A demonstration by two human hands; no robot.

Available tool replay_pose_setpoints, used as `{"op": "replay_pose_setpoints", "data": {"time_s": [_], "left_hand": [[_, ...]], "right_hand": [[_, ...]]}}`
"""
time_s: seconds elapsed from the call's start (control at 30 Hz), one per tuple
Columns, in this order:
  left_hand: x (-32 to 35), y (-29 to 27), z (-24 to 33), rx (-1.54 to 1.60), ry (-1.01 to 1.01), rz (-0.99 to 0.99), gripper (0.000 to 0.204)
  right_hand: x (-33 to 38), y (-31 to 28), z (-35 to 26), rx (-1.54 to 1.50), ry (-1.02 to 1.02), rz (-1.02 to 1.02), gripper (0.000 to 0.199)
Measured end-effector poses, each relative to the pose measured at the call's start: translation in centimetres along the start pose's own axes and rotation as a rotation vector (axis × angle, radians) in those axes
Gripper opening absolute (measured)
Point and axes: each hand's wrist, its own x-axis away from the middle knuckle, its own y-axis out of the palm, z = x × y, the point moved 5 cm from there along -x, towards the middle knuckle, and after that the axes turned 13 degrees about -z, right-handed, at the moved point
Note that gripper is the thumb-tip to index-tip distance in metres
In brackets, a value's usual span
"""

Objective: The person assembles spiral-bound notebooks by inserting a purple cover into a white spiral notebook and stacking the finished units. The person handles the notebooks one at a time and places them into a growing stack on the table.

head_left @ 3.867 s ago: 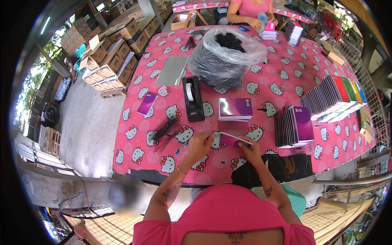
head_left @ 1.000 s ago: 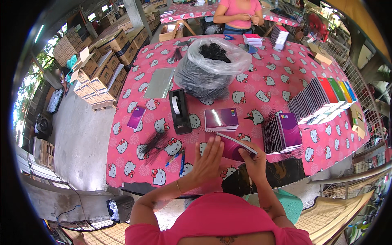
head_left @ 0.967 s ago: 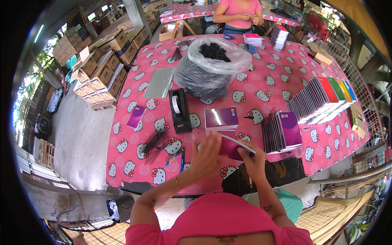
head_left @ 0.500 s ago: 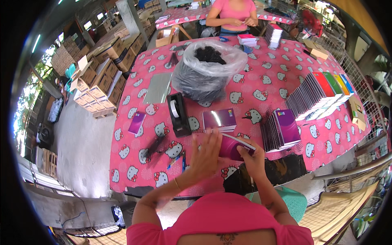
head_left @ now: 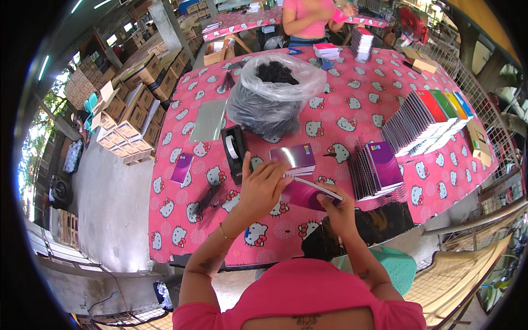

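You are sitting at the pink table (head_left: 181,220), where a bag (head_left: 272,96) of black pieces is standing behind a tape dispenser (head_left: 235,151) and a purple stack (head_left: 294,158). Your left hand (head_left: 261,187) is lying flat with fingers spread, pressing on the left end of the purple booklet (head_left: 304,194) just in front of that stack. Your right hand (head_left: 338,206) is pinching the booklet's right edge, fingers closed on it.
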Motion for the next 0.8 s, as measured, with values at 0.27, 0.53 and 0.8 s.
{"op": "replay_pose_setpoints", "data": {"time_s": [0.27, 0.53, 0.8], "left_hand": [[2.3, 2.5, -2.2, 0.213, 0.214, 0.575, 0.036], [-2.0, 18.5, -11.9, 1.528, -0.302, 0.289, 0.072], [-4.4, 15.9, -9.6, 1.824, -0.386, 0.148, 0.058]], "right_hand": [[-6.1, -3.0, 2.1, -0.479, -0.083, 0.094, 0.022], [-7.3, -4.3, 13.7, -0.940, 0.344, -0.112, 0.048], [-6.9, -4.3, 17.8, -0.744, 0.514, -0.308, 0.036]]}}
